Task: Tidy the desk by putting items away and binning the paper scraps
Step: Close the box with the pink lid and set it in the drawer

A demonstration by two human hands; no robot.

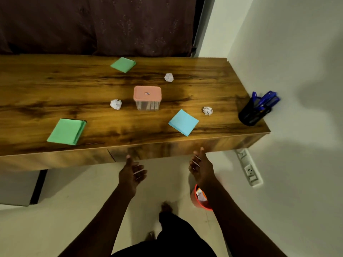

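As both arms extend from the bottom of the frame, the left hand and right hand hang just below the front edge of the desk, fingers loosely spread and holding nothing. Around the pink-lidded box at centre lie the upper paper ball, left paper ball and right paper ball, with a small green pad at top centre, a large green pad at left, a blue pad right of centre and a pen pot at the right end. The orange bin stands on the floor in the lower middle, partly behind the right forearm, with paper inside.
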